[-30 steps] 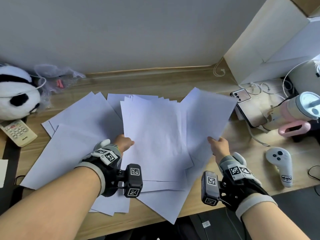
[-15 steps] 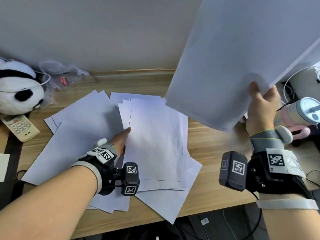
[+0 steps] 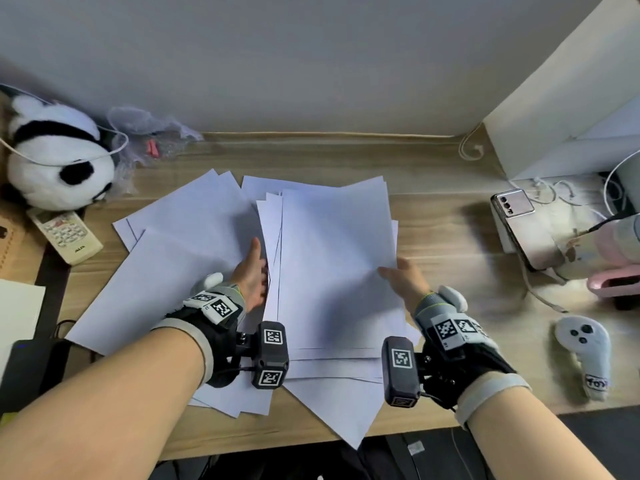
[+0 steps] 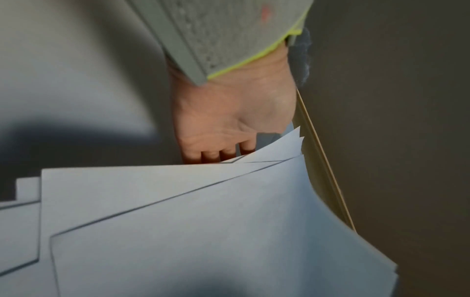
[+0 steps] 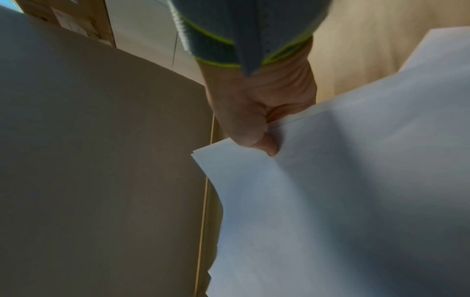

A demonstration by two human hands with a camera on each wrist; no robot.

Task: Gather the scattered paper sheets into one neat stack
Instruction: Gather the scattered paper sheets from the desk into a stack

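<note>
A rough stack of white paper sheets (image 3: pixel 332 271) lies mid-desk, its edges fanned out. My right hand (image 3: pixel 398 277) pinches the top sheets at their right edge; in the right wrist view the thumb of that hand (image 5: pixel 257 128) presses on the held sheets (image 5: pixel 330 180). My left hand (image 3: pixel 254 271) is at the stack's left edge with the thumb stretched out. In the left wrist view, the fingers of that hand (image 4: pixel 229 130) run straight under the fanned sheets (image 4: pixel 203 231). More loose sheets (image 3: pixel 173 254) spread to the left, and one corner (image 3: pixel 339 410) hangs over the desk's front edge.
A panda plush (image 3: pixel 59 157) and a remote (image 3: pixel 65 235) sit at the left. A phone (image 3: pixel 512 202), cables, a pink object (image 3: pixel 613 282) and a white controller (image 3: pixel 585 355) crowd the right. A cardboard box (image 3: pixel 561 133) stands back right.
My right hand picked up the right-hand sheets, raised them high, then brought them down onto the middle stack. My left hand stayed at the stack's left edge.
</note>
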